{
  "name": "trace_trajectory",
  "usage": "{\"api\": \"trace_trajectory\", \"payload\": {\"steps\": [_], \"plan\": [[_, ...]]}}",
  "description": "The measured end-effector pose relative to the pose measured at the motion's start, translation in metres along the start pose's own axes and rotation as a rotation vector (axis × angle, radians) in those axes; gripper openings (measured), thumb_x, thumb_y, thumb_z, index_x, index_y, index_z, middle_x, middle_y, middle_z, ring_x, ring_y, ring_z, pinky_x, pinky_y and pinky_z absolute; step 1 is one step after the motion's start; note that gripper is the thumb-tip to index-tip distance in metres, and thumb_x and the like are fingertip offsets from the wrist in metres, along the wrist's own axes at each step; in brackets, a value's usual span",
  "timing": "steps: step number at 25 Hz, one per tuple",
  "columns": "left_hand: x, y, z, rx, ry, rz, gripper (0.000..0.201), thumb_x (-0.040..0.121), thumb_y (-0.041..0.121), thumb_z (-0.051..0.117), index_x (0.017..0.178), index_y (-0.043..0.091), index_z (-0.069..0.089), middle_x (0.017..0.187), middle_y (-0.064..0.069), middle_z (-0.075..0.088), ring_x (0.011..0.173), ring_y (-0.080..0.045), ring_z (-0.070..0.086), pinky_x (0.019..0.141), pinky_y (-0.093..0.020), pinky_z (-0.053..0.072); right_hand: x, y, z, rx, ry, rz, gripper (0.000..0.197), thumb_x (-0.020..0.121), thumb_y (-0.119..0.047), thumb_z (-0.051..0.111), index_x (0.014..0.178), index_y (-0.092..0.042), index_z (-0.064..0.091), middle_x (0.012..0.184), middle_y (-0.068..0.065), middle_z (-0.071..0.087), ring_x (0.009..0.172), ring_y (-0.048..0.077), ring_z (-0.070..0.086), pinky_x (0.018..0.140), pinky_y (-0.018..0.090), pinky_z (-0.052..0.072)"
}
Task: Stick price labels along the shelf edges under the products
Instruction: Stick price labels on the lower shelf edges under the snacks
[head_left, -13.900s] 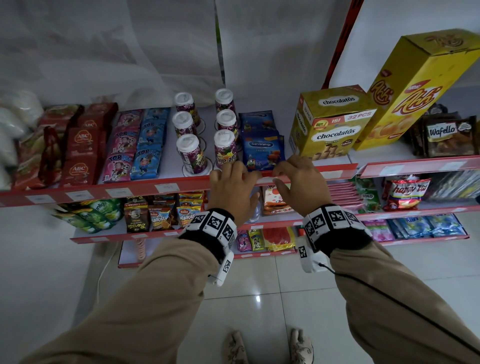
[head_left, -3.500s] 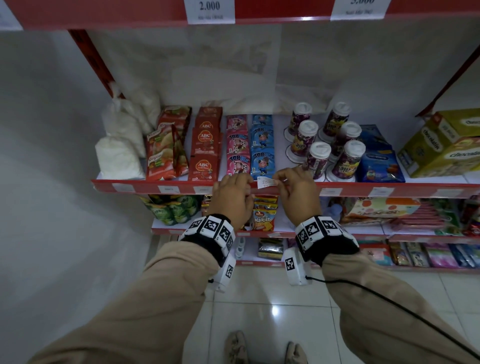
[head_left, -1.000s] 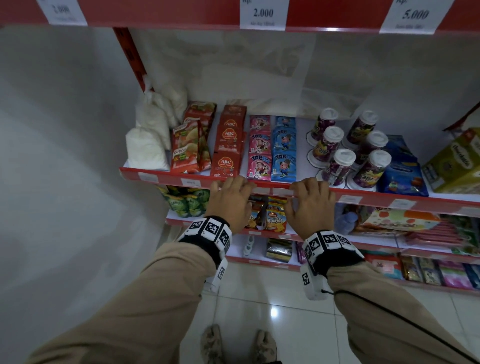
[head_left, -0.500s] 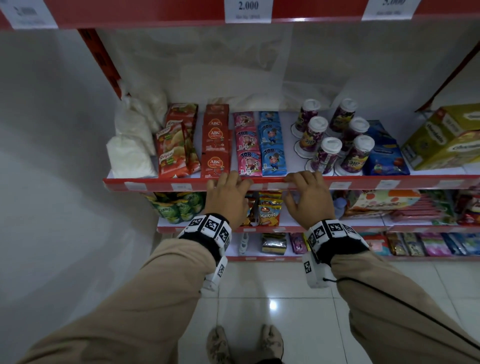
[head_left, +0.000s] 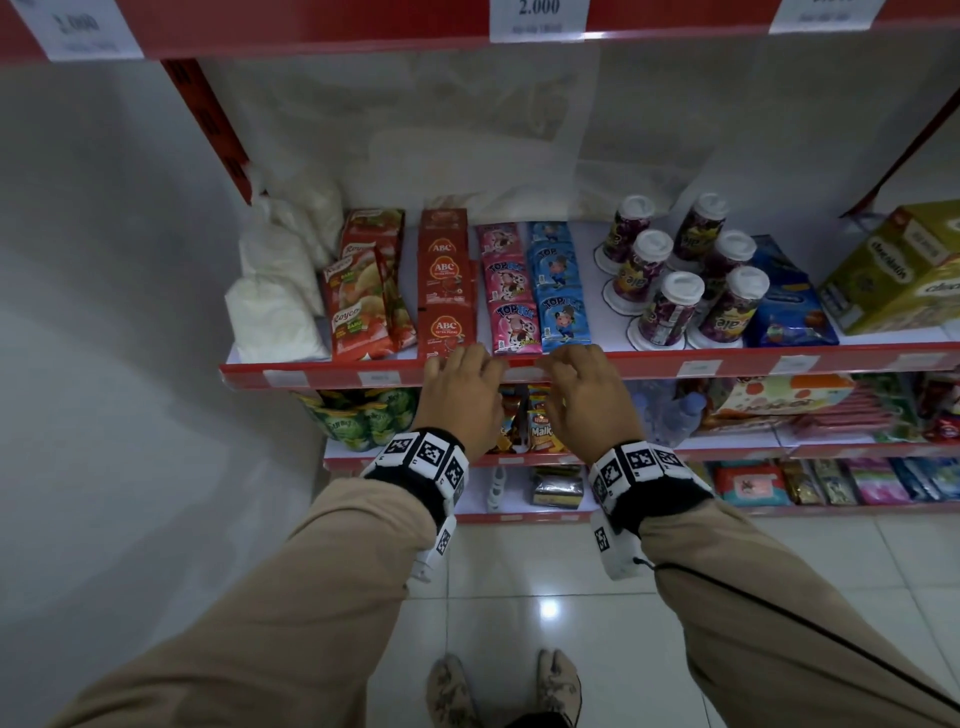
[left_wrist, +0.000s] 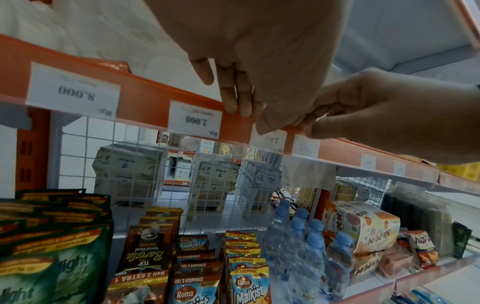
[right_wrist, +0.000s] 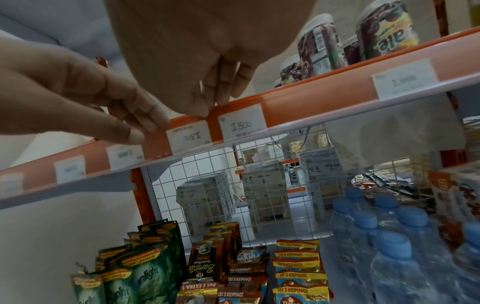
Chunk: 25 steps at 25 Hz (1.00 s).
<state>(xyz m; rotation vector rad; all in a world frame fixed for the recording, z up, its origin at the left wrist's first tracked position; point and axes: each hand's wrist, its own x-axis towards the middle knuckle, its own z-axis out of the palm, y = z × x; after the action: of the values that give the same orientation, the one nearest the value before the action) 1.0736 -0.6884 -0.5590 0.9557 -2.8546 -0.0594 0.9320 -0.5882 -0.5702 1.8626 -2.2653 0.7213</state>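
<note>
Both hands are resting on the shelf edge (head_left: 332, 373). I'm pressing my left hand (head_left: 460, 397) and right hand (head_left: 584, 400), fingers straight, just above two 1500 labels (right_wrist: 242, 125), gripping nothing

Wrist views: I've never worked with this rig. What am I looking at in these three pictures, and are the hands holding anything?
There is no machine here: a person works bare-handed, wearing three cameras. The head view looks down at the left hand and the right hand. The checkered wristbands carry the other two cameras. Each wrist view looks up along its own hand from below, so the shelf appears tilted and the other hand comes in from the side.

Both hands rest their fingertips on the red shelf edge, in front of the pink and blue sachets. Just beneath the fingers sit two handwritten 1500 labels, side by side on the strip. Neither hand holds anything that I can see. Water bottles stand on the shelf below.
</note>
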Motion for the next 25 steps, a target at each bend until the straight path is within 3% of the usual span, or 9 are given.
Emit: {"api": "trace_trajectory", "payload": {"steps": [5,14,20,25], "plan": [[-0.005,-0.011,0.005,-0.036,0.005,0.014,0.043,0.086,0.024,0.054,0.129,0.022,0.051,0.117,-0.003,0.046,0.112,-0.024,0.041,0.089,-0.038,0.029,0.007,-0.004,0.005,0.012,-0.015,0.010,0.029,0.068,0.006,0.065,0.097,0.002,0.066,0.094,0.020,0.064,0.088,0.039,0.058,0.072,0.042,0.053],[0.001,-0.015,0.007,-0.018,-0.045,0.033,0.053,0.075,0.021,0.060,0.127,0.024,0.048,0.116,-0.004,0.043,0.111,-0.026,0.038,0.087,-0.039,0.030,0.015,-0.020,0.006,-0.119,-0.101,0.117,0.026,0.071,-0.009,0.064,0.096,-0.004,0.065,0.097,0.018,0.059,0.090,0.036,0.052,0.075,0.043,0.048],[0.002,-0.017,0.010,-0.034,-0.029,0.045,0.052,0.073,0.022,0.060,0.124,0.024,0.052,0.113,-0.004,0.043,0.109,-0.026,0.039,0.085,-0.039,0.028,0.011,-0.017,0.003,-0.087,-0.024,0.075,0.026,0.066,-0.006,0.071,0.092,-0.004,0.067,0.087,0.015,0.064,0.081,0.035,0.056,0.070,0.038,0.048],[0.002,-0.020,0.009,-0.045,-0.040,0.060,0.050,0.071,0.024,0.060,0.120,0.024,0.052,0.113,-0.003,0.042,0.108,-0.025,0.037,0.084,-0.039,0.027,0.019,-0.020,0.006,-0.146,-0.167,0.103,0.025,0.072,-0.012,0.065,0.097,-0.006,0.066,0.098,0.018,0.058,0.092,0.037,0.051,0.077,0.044,0.047]]}}
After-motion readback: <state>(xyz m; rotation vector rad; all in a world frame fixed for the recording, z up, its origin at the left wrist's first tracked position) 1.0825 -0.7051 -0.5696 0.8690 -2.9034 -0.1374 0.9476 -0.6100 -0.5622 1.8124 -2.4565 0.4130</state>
